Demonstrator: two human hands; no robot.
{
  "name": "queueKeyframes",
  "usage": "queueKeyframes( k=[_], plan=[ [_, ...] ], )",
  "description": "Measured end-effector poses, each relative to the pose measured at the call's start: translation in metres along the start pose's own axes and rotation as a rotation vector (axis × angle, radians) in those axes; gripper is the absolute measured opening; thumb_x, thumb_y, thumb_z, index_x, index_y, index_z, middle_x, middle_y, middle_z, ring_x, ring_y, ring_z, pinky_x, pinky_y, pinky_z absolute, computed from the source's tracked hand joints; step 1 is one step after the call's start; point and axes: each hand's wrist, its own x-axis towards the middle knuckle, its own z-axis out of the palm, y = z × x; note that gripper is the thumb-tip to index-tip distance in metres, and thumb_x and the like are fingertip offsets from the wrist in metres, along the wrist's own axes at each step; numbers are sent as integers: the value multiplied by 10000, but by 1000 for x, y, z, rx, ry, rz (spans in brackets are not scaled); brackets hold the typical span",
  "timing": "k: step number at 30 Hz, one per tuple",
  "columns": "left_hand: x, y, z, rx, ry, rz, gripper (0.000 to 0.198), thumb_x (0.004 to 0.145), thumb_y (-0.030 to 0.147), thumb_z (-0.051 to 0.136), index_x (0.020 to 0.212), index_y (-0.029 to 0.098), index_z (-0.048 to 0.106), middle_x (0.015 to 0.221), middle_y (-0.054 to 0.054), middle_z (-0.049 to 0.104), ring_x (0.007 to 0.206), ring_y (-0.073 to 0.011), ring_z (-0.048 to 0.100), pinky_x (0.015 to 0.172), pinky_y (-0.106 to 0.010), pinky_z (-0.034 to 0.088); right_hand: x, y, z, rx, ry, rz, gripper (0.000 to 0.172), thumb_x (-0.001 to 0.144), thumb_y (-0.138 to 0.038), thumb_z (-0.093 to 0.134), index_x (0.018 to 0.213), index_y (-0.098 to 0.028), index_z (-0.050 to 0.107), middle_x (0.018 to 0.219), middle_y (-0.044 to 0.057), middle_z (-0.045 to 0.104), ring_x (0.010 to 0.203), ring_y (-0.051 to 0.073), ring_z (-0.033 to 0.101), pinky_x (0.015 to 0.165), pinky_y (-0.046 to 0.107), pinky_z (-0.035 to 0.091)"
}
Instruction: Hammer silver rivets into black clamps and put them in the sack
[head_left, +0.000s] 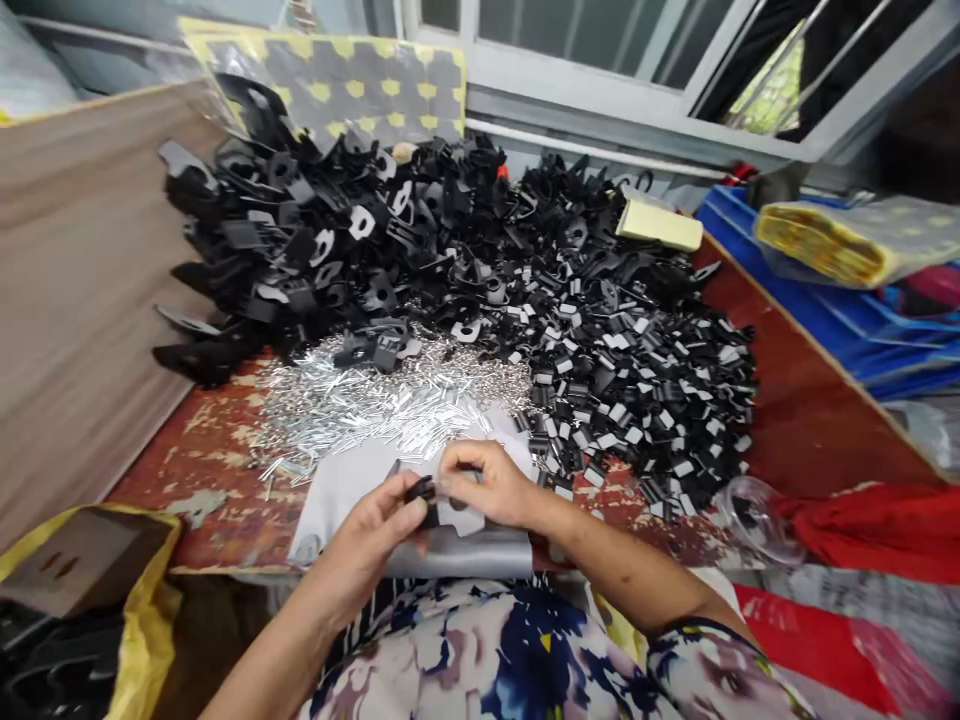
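Observation:
My left hand (384, 522) pinches a small black plastic part (424, 492) between thumb and fingers, just above the table's front edge. A light grey, notched flat face (461, 518) shows beside it, below my right fingers; whether it belongs to the same part I cannot tell. My right hand (491, 485) is closed against the part, its thumb and index fingertip together. What lies between those fingertips is too small to make out. Under both hands is a grey sheet (337, 485). Right behind it lies a heap of thin silver metal pins (405, 405).
Large black plastic pieces (300, 220) are piled at the back left. Small black clips (630, 390) with light faces cover the right. A brown board (82, 260) walls the left side. A yellow-edged sack (142, 600) stands front left, red cloth (885, 530) at right.

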Motion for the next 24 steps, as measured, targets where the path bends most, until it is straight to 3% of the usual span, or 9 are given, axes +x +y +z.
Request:
queueKeyframes(
  k=[3, 6, 9, 12, 15, 17, 20, 22, 24],
  plan=[
    [-1, -5, -8, -88, 152, -86, 425, 676, 514, 912, 898, 180, 772, 762, -34, 678, 668, -166, 617, 584, -241, 504, -23, 14, -42, -198, 196, -23, 151, 902, -285, 636, 1023, -243, 716, 1116, 69, 711, 1103, 250, 614, 1011, 431, 464],
    [-6, -5, -17, -170, 315, -108, 480, 590, 534, 945, 879, 181, 793, 823, -51, 737, 734, -221, 685, 647, -303, 570, -46, 36, -99, -729, 470, 81, 262, 940, -179, 521, 1105, -211, 722, 1088, 115, 718, 1064, 272, 588, 985, 438, 449],
    [-12, -5, -20, -171, 401, -104, 514, 525, 512, 973, 878, 171, 818, 895, -67, 771, 801, -228, 689, 707, -306, 595, -60, 58, -139, -1083, 431, 142, 271, 878, -131, 582, 1088, -188, 743, 1027, 120, 736, 1007, 289, 586, 943, 425, 452],
    [-17, -5, -19, -170, 407, -91, 493, 541, 497, 974, 887, 175, 834, 928, -82, 776, 862, -232, 675, 743, -285, 588, -62, 68, -153, -1082, 437, 120, 234, 905, -142, 557, 1004, -199, 761, 976, 106, 738, 1014, 289, 599, 975, 437, 436],
    [-22, -6, -16, -118, 360, -61, 436, 600, 473, 959, 916, 197, 837, 960, -72, 738, 821, -195, 630, 676, -251, 562, -57, 60, -142, -1026, 564, 58, 337, 988, -163, 430, 1146, -182, 728, 1078, 116, 697, 1042, 256, 618, 973, 398, 464],
    [-23, -7, -11, -33, 320, -23, 371, 622, 436, 954, 879, 195, 838, 1011, -65, 680, 804, -164, 584, 626, -217, 538, -52, 45, -117, -958, 588, -16, 387, 1004, -159, 394, 1249, -184, 694, 1080, 110, 652, 989, 232, 628, 891, 358, 503],
    [-19, -11, 2, 51, 243, 17, 298, 634, 418, 942, 778, 183, 830, 1078, -64, 581, 804, -152, 539, 604, -222, 553, -43, 22, -61, -871, 368, -163, 416, 982, -120, 408, 1276, -192, 693, 973, 89, 617, 819, 208, 597, 710, 327, 508],
    [-15, -14, 12, 40, 168, 28, 273, 655, 422, 924, 768, 192, 830, 1085, -65, 547, 826, -165, 539, 629, -255, 586, -38, 12, -25, -828, 214, -321, 461, 959, -89, 410, 1352, -158, 642, 904, 82, 633, 784, 219, 562, 693, 349, 497],
    [-12, -15, 21, 19, 118, 47, 257, 673, 426, 909, 765, 199, 829, 1069, -66, 534, 855, -179, 542, 656, -272, 603, -32, 11, -2, -779, 210, -415, 428, 954, -89, 430, 1313, -145, 656, 878, 79, 655, 798, 232, 552, 730, 383, 490]
  ],
)
